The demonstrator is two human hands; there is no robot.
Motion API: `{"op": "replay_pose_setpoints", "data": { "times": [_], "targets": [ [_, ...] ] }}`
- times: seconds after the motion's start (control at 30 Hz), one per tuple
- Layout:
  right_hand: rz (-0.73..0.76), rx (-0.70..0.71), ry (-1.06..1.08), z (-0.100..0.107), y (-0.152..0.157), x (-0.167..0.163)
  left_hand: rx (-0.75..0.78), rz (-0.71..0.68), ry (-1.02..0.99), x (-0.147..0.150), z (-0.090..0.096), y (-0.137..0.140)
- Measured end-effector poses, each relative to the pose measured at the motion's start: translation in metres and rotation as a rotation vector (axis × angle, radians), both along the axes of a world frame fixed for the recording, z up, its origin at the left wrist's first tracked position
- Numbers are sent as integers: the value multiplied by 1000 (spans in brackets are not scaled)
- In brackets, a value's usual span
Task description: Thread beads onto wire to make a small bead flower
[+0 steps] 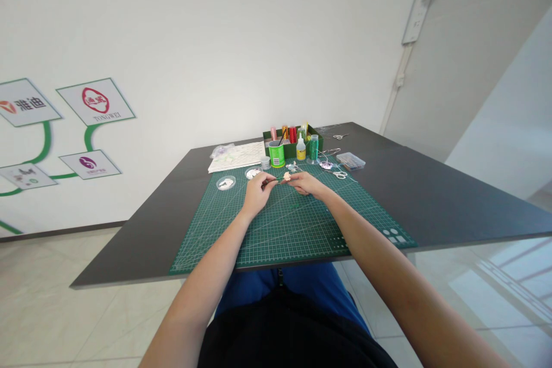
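Note:
Above the green cutting mat (267, 236), my two hands meet around a small peach-coloured craft flower (287, 175). My right hand (307, 183) is closed, its fingertips at the flower. From the left, my left hand (259, 188) pinches what looks like the flower's thin green stem (277, 182); the exact grip is too small to make out. Just beyond my left hand are two shallow clear dishes with white pieces, the nearer dish (226, 183) and the farther dish (253, 173). Past my right hand lies a pale purple-white flower piece (326, 165).
Behind the hands stand a bright green can (276, 154), a glue bottle (301, 148), a green thread spool (314, 148) and a green box (267, 139) of several spools. White scissors (340, 175) and a clear plastic case (351, 161) lie right; white textured sheets (237, 157) lie left.

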State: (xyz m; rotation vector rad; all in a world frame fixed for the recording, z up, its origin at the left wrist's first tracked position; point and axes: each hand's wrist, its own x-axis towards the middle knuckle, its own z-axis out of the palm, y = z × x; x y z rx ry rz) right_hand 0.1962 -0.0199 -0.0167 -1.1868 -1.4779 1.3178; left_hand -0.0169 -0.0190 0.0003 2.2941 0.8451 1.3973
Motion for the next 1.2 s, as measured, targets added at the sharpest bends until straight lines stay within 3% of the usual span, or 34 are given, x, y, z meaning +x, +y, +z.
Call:
{"op": "replay_pose_setpoints", "data": {
  "times": [0.37, 0.73, 1.03, 1.2],
  "targets": [
    [86, -1, -66, 4, -3, 1, -138, 17, -164, -2, -4, 8],
    [150, 13, -46, 2, -2, 0, -350, -50, -326, -5, -10, 19],
    [169, 11, 281, 8, -6, 5, -517, -84, -515, -7, -8, 22],
    [70, 66, 410, 11, -5, 9, -590, -89, -634, -9, -5, 24]
  ]
}}
